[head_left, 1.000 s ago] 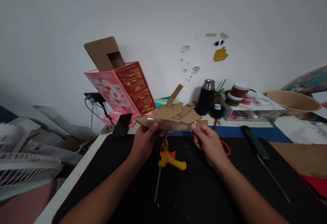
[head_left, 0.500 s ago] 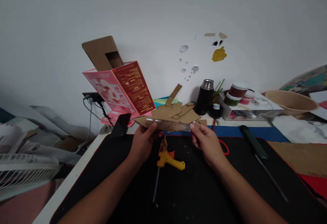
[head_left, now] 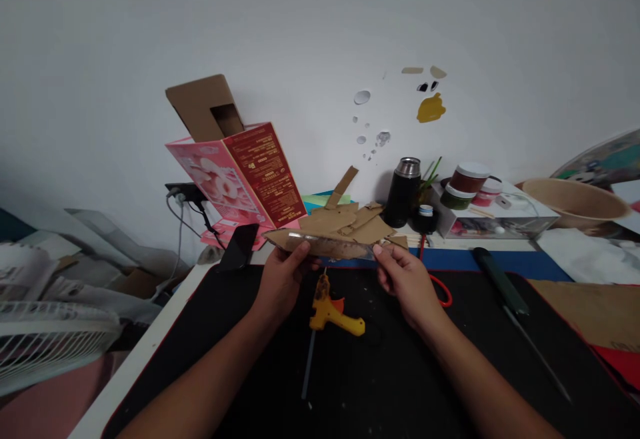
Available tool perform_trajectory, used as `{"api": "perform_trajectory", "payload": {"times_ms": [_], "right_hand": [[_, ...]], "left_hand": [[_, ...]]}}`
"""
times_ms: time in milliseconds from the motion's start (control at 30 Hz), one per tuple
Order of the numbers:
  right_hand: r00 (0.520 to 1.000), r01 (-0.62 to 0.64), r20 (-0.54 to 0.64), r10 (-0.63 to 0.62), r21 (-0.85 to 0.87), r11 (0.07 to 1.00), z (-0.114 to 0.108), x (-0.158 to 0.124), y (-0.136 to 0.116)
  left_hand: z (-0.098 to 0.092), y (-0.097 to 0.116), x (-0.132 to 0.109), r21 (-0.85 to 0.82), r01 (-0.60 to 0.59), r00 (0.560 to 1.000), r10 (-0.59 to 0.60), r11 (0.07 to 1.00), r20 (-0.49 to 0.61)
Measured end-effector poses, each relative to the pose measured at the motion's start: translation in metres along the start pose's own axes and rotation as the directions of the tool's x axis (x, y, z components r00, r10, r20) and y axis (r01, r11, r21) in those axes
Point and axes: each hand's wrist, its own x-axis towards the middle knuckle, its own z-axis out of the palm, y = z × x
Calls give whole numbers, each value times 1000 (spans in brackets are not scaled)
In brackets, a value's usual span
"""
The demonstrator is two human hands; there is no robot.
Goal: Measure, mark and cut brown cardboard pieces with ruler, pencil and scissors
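Between my two hands, above the far part of the black mat, is a long narrow piece of cardboard (head_left: 333, 245) with a shiny, clear-looking strip along it. My left hand (head_left: 285, 275) pinches it near its left end, thumb on top. At the right end, the thumb and fingers of my right hand (head_left: 403, 272) are closed on it. Below the piece lies a yellow hot glue gun (head_left: 333, 315) with an orange trigger and a glue stick sticking out of its back. Behind it is a heap of cut cardboard scraps (head_left: 345, 219).
A phone (head_left: 239, 247) and a pink and red box (head_left: 235, 179) stand left. A black flask (head_left: 403, 192), stacked jars (head_left: 463, 185) and red-handled scissors (head_left: 441, 290) are to the right. A green-handled knife (head_left: 500, 282) lies on the mat (head_left: 400, 385).
The view has shifted slightly, so everything sits a little lower and further right. Both hands keep the same hold on the cardboard.
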Motion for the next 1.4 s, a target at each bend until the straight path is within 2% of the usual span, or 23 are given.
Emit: {"api": "perform_trajectory", "payload": {"times_ms": [400,833,1400], "right_hand": [[1000,1,-13,-1,16,1000,-2,2,3],[1000,27,-9,-27,3,1000,0,2,4],[999,37,8,-37,-4,999,3,1,4]], "left_hand": [[3,-1,-2,10,13,1000,-13,1000,0],[-5,-7,2,4,3,1000,-3,1000,11],[-9,-11,5,-41,85,996,-86,996,-21]]}}
